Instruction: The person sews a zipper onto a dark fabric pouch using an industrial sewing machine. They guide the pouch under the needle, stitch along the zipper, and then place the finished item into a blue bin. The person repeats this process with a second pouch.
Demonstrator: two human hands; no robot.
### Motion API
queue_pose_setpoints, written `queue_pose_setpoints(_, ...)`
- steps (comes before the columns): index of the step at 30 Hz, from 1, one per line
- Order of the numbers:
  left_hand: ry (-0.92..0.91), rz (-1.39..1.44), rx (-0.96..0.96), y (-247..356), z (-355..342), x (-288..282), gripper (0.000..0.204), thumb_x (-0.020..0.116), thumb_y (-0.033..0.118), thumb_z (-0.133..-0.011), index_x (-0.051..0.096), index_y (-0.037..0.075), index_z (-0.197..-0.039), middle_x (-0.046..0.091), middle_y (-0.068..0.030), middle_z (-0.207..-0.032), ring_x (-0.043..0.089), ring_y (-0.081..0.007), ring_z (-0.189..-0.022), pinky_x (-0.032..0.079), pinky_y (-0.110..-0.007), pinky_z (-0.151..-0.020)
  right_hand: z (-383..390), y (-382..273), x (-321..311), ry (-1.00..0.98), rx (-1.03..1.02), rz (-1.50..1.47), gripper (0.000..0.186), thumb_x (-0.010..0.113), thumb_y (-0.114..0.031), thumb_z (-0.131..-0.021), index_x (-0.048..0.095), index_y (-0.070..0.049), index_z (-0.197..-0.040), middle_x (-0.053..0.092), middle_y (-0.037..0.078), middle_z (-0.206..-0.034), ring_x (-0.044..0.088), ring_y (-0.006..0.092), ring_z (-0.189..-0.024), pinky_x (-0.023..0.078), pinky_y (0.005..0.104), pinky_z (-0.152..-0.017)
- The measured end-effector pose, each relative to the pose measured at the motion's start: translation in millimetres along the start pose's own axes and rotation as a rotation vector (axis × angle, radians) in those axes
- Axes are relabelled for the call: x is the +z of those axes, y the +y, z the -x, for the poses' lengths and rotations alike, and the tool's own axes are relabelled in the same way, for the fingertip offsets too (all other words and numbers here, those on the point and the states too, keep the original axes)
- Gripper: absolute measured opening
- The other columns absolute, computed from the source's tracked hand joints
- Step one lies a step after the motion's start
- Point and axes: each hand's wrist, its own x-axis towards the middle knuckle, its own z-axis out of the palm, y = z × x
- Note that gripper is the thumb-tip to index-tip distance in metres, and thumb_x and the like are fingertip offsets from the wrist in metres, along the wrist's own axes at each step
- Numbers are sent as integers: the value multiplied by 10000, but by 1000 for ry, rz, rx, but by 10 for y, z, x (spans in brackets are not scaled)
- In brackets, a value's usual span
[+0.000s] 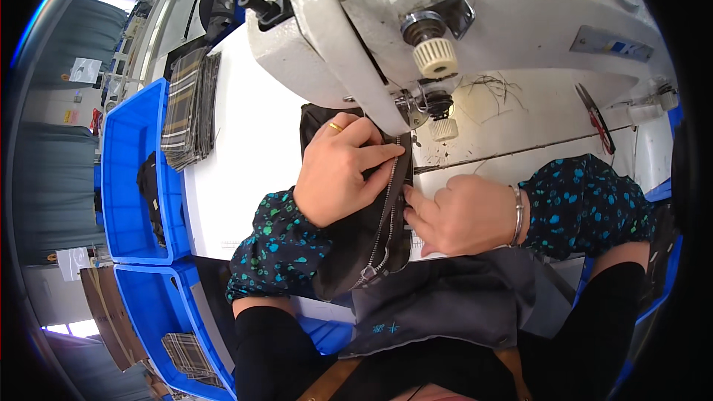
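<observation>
A dark brown-grey piece of fabric [349, 252] with a metal zipper [388, 215] lies on the sewing machine's white bed, its far end beneath the machine head [349, 52]. The zipper slider [368, 273] is at the near end. My left hand [342, 171], a gold ring on one finger, bends over the cloth; its index finger and thumb press along the zipper just short of the presser area. Against the fabric's right edge, my right hand [460, 215] is closed, fingertips gripping the border. The needle is hidden behind the machine head.
Thread snips [596, 120] and loose dark threads [494, 93] lie right of the machine head. A stack of plaid fabric pieces [189, 108] sits at the bed's left edge. Blue bins [134, 178] stand farther left. A dark grey apron [445, 304] covers my lap.
</observation>
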Motion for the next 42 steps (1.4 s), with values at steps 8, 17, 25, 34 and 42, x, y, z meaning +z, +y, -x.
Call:
queue_pose_setpoints(8,-47,-309,167,179,81,-25,315,820,149,-712,804,186,-1025,711,40,-1124,600,-242,-1183,370,-607,-1111,-31,-93,157,149,-37,169,299,668,-222,-686,743,37,-814,734,300,-864,684,193,-601,478,281,-443)
queue_pose_setpoints(17,-74,-263,155,203,84,-2,342,802,141,-723,790,172,-1063,715,38,-1092,596,-259,-1235,387,-629,-1117,15,-87,90,89,-22,127,287,668,-214,-718,740,40,-833,736,326,-897,674,205,-553,486,294,-445)
queue_pose_setpoints(25,41,-240,102,-39,-95,89,241,786,104,-750,808,144,-987,727,13,-1057,659,-274,-1073,443,-493,-851,17,136,178,95,100,218,260,670,-206,-771,738,16,-888,755,291,-990,662,197,-537,492,309,-446)
queue_pose_setpoints(34,-26,-177,72,-122,-73,-15,278,781,139,-825,777,104,-1100,708,-27,-1141,663,-290,-1047,455,-461,-905,-3,217,87,126,257,144,259,679,-188,-781,724,-9,-963,715,157,-931,662,179,-562,495,335,-470)
queue_pose_setpoints(42,-7,-124,77,-331,-19,-6,247,862,212,-751,789,126,-970,677,-44,-925,669,-294,-854,510,-399,-774,-71,345,200,188,207,13,141,669,-181,-800,656,-72,-889,534,45,-774,629,194,-583,502,359,-491)
